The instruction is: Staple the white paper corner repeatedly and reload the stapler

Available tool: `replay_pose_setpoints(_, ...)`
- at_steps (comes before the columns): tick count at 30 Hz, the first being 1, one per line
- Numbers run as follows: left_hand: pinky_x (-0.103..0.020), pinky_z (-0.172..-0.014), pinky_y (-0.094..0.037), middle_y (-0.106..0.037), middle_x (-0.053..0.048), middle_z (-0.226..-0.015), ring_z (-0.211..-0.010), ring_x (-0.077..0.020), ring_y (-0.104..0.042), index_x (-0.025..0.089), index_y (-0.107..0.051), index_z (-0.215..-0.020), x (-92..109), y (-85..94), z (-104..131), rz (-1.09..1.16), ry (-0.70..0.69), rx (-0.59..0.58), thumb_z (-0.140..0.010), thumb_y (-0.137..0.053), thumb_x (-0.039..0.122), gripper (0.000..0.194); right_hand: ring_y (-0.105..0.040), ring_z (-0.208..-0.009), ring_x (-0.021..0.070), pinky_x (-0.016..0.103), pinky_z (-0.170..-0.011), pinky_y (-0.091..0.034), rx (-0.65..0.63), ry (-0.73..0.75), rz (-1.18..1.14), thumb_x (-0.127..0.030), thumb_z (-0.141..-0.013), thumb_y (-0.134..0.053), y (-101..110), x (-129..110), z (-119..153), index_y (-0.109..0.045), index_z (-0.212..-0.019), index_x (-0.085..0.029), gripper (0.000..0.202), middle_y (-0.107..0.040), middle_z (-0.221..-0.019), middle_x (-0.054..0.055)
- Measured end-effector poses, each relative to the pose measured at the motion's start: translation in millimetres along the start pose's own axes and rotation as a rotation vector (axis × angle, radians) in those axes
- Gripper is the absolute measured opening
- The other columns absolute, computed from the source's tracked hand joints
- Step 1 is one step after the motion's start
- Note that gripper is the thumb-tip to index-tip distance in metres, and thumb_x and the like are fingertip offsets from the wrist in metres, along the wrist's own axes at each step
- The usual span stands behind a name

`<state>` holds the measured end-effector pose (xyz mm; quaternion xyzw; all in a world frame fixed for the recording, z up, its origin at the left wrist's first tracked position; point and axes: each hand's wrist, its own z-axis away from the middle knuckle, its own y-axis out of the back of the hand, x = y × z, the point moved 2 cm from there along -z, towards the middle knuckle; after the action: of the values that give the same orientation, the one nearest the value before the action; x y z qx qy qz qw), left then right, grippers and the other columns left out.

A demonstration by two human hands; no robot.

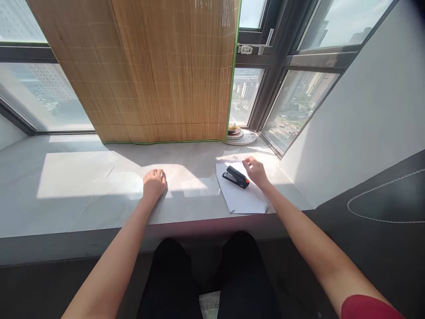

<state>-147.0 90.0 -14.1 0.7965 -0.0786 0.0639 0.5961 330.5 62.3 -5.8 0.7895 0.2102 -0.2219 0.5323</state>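
Note:
My left hand (154, 182) rests on the pale windowsill (109, 212), its fingers curled into a loose fist with nothing visible in them. Farther right, white paper sheets (245, 204) lie near the sill's front edge, one corner slightly bent. On the paper sits a black stapler (235, 177) with an orange part at its right end. Just right of the stapler, my right hand (255, 170) has thumb and fingers drawn together over the paper's far right side. Whatever is between those fingertips is too small to make out. Tiny thin strips (235, 157) lie just beyond the paper.
A bamboo blind (166, 71) with green edging hangs down to the sill. Stacked plates or discs (239, 136) stand in the back right corner by the windows. A white wall (352, 106) closes off the right side. My dark-clothed knees (244, 261) are below the sill's edge.

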Motion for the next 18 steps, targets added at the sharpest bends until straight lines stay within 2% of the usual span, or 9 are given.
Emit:
replay_pose_setpoints(1, -0.066, -0.121, -0.039, -0.060, -0.023, -0.154, -0.142, -0.0424, -0.054, 0.016, -0.068, -0.142, -22, 6.3, 9, -0.041, 0.073, -0.013, -0.104, -0.042, 0.029, 0.048, -0.069, -0.115, 0.0302, 0.046, -0.104, -0.055, 0.005, 0.003, 0.065, -0.049, -0.106, -0.040, -1, 6, -11, -0.068, -0.122, -0.018, 0.045, -0.072, -0.130, 0.017)
replay_pose_setpoints(3, -0.080, -0.120, -0.030, -0.050, -0.022, -0.166, -0.154, -0.0481, -0.041, 0.018, -0.062, -0.151, -59, 16.6, 26, -0.068, 0.183, -0.087, -0.107, -0.038, 0.040, 0.055, -0.057, -0.144, 0.0304, 0.045, -0.122, -0.045, -0.104, 0.064, 0.173, -0.042, -0.105, -0.044, -11, 12, -32, -0.067, -0.138, -0.016, 0.048, -0.062, -0.153, 0.019)
replay_pose_setpoints(4, -0.083, -0.120, -0.027, -0.045, -0.020, -0.171, -0.158, -0.0489, -0.035, 0.020, -0.058, -0.157, -72, 20.5, 34, -0.066, 0.198, -0.125, -0.109, -0.034, 0.044, 0.059, -0.049, -0.154, 0.0294, 0.044, -0.127, -0.040, -0.180, 0.095, 0.205, -0.040, -0.105, -0.046, -19, 12, -39, -0.064, -0.145, -0.015, 0.051, -0.056, -0.162, 0.019)
replay_pose_setpoints(6, -0.082, -0.124, -0.023, -0.036, -0.016, -0.178, -0.164, -0.0465, -0.027, 0.022, -0.050, -0.164, -89, 25.4, 48, -0.054, 0.175, -0.172, -0.110, -0.029, 0.047, 0.064, -0.039, -0.162, 0.0301, 0.044, -0.132, -0.035, -0.293, 0.117, 0.229, -0.039, -0.104, -0.050, -37, 7, -48, -0.060, -0.153, -0.012, 0.056, -0.048, -0.169, 0.021)
replay_pose_setpoints(8, -0.078, -0.128, -0.022, -0.033, -0.014, -0.180, -0.167, -0.0434, -0.023, 0.022, -0.048, -0.166, -93, 27.1, 56, -0.048, 0.155, -0.176, -0.110, -0.026, 0.046, 0.065, -0.036, -0.164, 0.0338, 0.050, -0.134, -0.031, -0.331, 0.093, 0.267, -0.037, -0.105, -0.050, -55, -8, -50, -0.056, -0.157, -0.008, 0.060, -0.044, -0.171, 0.024)
replay_pose_setpoints(11, -0.078, -0.128, -0.022, -0.035, -0.015, -0.179, -0.166, -0.0424, -0.024, 0.021, -0.049, -0.165, -90, 27.2, 59, -0.034, 0.172, -0.150, -0.109, -0.025, 0.044, 0.064, -0.028, -0.168, 0.0344, 0.056, -0.136, -0.023, -0.344, 0.064, 0.346, -0.036, -0.108, -0.043, -87, -45, -45, -0.048, -0.163, -0.011, 0.060, -0.036, -0.176, 0.021)
replay_pose_setpoints(16, -0.078, -0.128, -0.022, -0.039, -0.017, -0.176, -0.165, -0.0419, -0.028, 0.022, -0.056, -0.157, -89, 28.5, 55, 0.054, 0.176, -0.117, -0.109, -0.028, 0.040, 0.059, -0.020, -0.170, 0.0362, 0.061, -0.136, -0.017, -0.353, 0.074, 0.342, -0.035, -0.111, -0.030, -150, -133, -35, -0.036, -0.170, -0.007, 0.066, -0.023, -0.180, 0.024)
replay_pose_setpoints(18, -0.077, -0.128, -0.021, -0.042, -0.017, -0.175, -0.165, -0.0415, -0.029, 0.023, -0.060, -0.153, -93, 29.2, 53, 0.111, 0.189, -0.105, -0.109, -0.030, 0.037, 0.056, -0.017, -0.171, 0.0338, 0.059, -0.137, -0.016, -0.384, 0.107, 0.316, -0.038, -0.111, -0.028, -174, -168, -32, -0.033, -0.172, -0.009, 0.068, -0.021, -0.181, 0.020)
